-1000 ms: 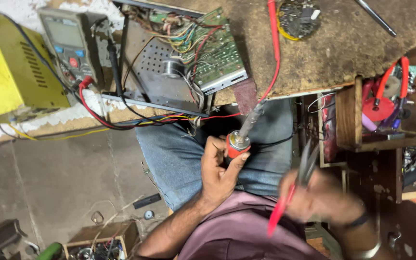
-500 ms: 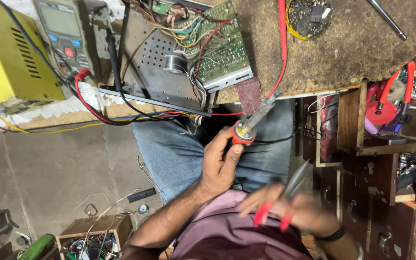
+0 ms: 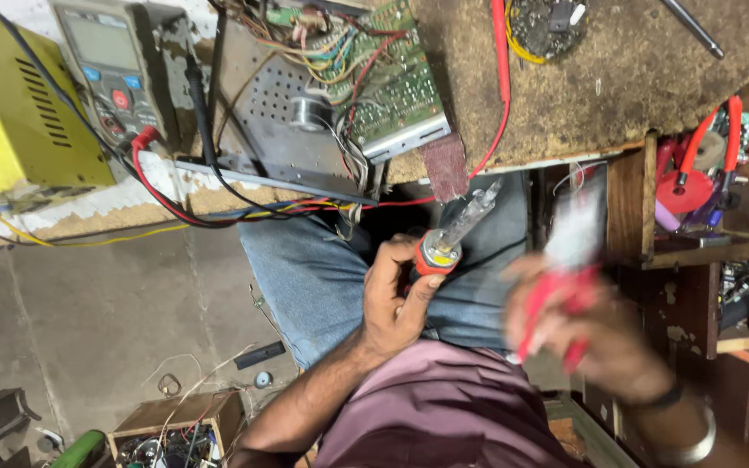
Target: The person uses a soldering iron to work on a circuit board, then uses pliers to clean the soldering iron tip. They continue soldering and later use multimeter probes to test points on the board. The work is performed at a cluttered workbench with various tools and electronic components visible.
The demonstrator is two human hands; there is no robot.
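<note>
Two tools occupy our hands above the lap, below the bench (image 3: 652,78) edge; the soldering iron (image 3: 452,238), orange collar and clear handle, sits gripped in our left hand (image 3: 396,303), fingers curled; our right hand (image 3: 604,342), blurred, grips red-handled pliers (image 3: 561,295), tips upward.

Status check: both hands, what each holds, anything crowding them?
Left hand gripping soldering iron, tip up toward bench edge. Right hand blurred, holding red-handled pliers. Open circuit board chassis and loose wires overhang just above.
</note>
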